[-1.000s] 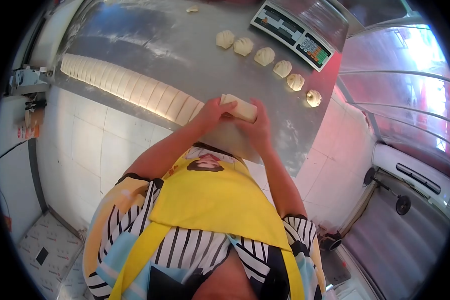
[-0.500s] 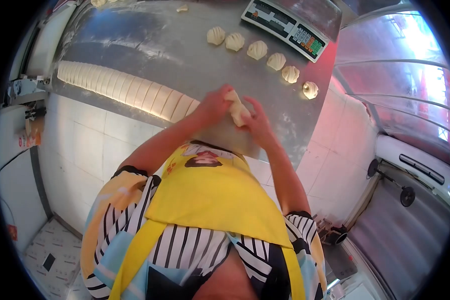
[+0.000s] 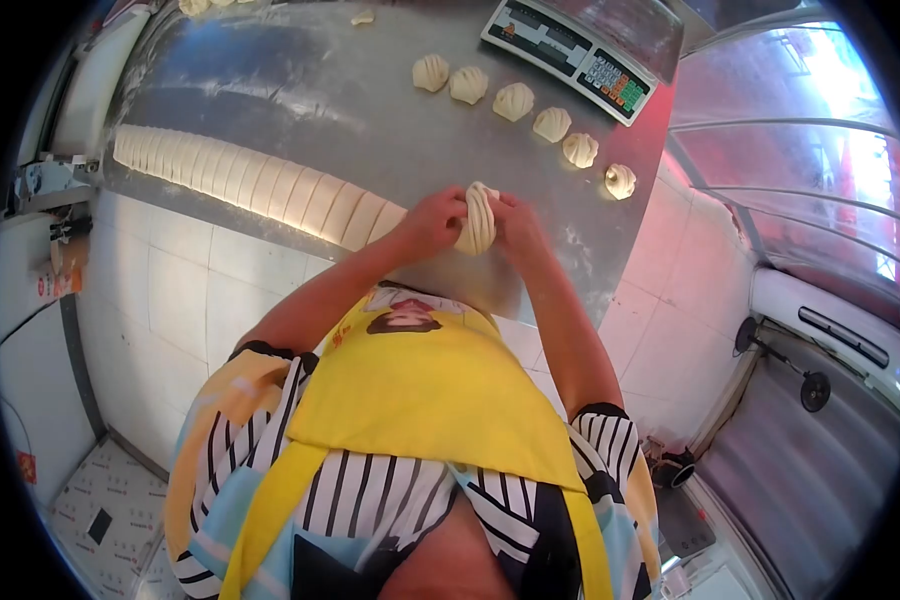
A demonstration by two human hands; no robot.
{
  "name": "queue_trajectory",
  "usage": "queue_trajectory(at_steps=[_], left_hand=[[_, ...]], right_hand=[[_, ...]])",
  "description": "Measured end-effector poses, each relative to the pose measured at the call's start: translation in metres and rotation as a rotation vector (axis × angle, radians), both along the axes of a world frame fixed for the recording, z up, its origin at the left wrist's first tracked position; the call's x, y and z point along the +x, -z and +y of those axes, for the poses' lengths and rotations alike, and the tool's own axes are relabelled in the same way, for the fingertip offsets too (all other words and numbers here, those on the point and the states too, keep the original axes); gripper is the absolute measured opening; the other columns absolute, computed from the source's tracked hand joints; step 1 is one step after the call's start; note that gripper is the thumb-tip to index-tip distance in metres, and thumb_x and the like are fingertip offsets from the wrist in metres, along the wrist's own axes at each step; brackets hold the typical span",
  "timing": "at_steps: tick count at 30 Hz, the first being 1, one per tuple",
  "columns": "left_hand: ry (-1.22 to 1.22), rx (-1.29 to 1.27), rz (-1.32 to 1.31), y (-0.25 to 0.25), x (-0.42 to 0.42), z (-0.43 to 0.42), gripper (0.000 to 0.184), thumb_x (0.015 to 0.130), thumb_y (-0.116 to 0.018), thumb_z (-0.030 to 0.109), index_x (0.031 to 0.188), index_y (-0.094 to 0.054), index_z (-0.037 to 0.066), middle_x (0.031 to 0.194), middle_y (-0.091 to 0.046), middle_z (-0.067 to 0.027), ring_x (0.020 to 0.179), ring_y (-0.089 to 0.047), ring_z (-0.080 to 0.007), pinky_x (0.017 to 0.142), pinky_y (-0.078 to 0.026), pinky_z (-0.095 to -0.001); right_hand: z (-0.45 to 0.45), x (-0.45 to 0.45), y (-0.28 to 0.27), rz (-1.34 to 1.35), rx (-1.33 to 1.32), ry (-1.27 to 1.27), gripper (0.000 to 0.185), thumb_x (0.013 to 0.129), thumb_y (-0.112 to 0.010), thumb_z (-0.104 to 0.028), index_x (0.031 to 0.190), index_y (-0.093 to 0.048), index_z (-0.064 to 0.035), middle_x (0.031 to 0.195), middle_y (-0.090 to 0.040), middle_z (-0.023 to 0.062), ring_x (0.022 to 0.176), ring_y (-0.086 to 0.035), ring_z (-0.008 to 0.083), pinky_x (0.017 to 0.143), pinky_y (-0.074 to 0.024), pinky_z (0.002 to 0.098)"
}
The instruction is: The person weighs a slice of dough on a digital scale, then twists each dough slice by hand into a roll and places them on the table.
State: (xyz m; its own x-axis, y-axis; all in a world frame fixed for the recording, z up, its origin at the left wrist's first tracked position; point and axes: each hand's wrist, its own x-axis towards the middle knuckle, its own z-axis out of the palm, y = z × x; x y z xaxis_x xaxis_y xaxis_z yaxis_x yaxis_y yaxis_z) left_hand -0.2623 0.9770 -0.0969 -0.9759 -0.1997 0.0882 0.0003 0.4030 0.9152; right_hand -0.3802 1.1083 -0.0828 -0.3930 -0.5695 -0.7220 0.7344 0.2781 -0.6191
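Pinching a twisted dough piece (image 3: pixel 478 226) over the tabletop (image 3: pixel 350 130) near its front edge: left hand (image 3: pixel 436 222) fingers on one side, right hand (image 3: pixel 519 230) fingers by its top. Looks light, soft and stretchy; I'd hold the ends, gently, since squeezing could flatten those ridges.

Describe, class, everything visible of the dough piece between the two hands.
The dough piece is pale, smooth and soft-looking, with long ridged strands curving down its length. It hangs roughly upright, narrower at the top, fuller below. Fingers of the left hand and right hand grip its sides near the metal table's front edge.
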Motion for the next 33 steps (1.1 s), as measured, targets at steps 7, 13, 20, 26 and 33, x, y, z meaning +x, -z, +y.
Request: queue_trajectory(at_steps=[7, 13, 20, 26, 33], left_hand=[[-0.279, 0.465, -0.055, 0.022, -0.005, 0.003, 0.029, 0.081, -0.063, 0.011, 0.109, -0.057, 0.004, 0.103, -0.056, -0.0023, 0.077, -0.054, -0.0072, 0.065, -0.045, -0.0228], [-0.037, 0.594, -0.355, 0.028, -0.019, -0.022, 0.024, 0.085, -0.057, 0.013, 0.107, -0.057, 0.004, 0.083, -0.061, -0.0013, 0.069, -0.055, -0.0068, 0.057, -0.044, -0.0235], [-0.020, 0.064, -0.497, 0.063, -0.028, -0.027, 0.019, 0.084, -0.055, 0.013, 0.102, -0.053, 0.007, 0.075, -0.061, -0.0041, 0.056, -0.055, -0.0109, 0.051, -0.043, -0.0248], [0.010, 0.359, -0.684, 0.055, -0.030, -0.034, 0.021, 0.081, -0.058, 0.012, 0.099, -0.049, 0.008, 0.069, -0.060, -0.0055, 0.054, -0.058, -0.0135, 0.047, -0.043, -0.0279], [0.041, 0.393, -0.653, 0.057, -0.031, -0.037, 0.025, 0.076, -0.061, 0.008, 0.098, -0.048, 0.007, 0.061, -0.057, -0.0064, 0.049, -0.057, -0.0134, 0.042, -0.041, -0.0281]], right_hand=[[-0.007, 0.010, 0.020, -0.095, 0.065, 0.066, 0.028, 0.093, -0.047, -0.027, 0.112, -0.054, -0.0078, 0.096, -0.060, 0.0053, 0.083, -0.061, 0.0177, 0.065, -0.0548, 0.0351], [-0.003, 0.009, 0.006, -0.055, 0.046, 0.009, 0.035, 0.092, -0.048, -0.034, 0.109, -0.056, -0.0046, 0.084, -0.059, 0.0063, 0.064, -0.057, 0.0155, 0.056, -0.0528, 0.0302], [-0.004, 0.001, 0.050, 0.343, 0.109, -0.289, 0.023, 0.093, -0.047, -0.021, 0.108, -0.051, -0.0050, 0.076, -0.057, 0.0056, 0.062, -0.054, 0.0122, 0.054, -0.0459, 0.0267], [0.002, 0.018, 0.098, 1.080, 0.330, -0.404, 0.022, 0.083, -0.055, -0.013, 0.101, -0.047, -0.0025, 0.076, -0.059, 0.0124, 0.066, -0.060, 0.0228, 0.057, -0.0464, 0.0352], [-0.002, 0.005, 0.057, 0.246, 0.214, -0.208, 0.025, 0.076, -0.059, -0.007, 0.097, -0.045, -0.0037, 0.077, -0.060, 0.0126, 0.069, -0.063, 0.0256, 0.058, -0.0476, 0.0381]])
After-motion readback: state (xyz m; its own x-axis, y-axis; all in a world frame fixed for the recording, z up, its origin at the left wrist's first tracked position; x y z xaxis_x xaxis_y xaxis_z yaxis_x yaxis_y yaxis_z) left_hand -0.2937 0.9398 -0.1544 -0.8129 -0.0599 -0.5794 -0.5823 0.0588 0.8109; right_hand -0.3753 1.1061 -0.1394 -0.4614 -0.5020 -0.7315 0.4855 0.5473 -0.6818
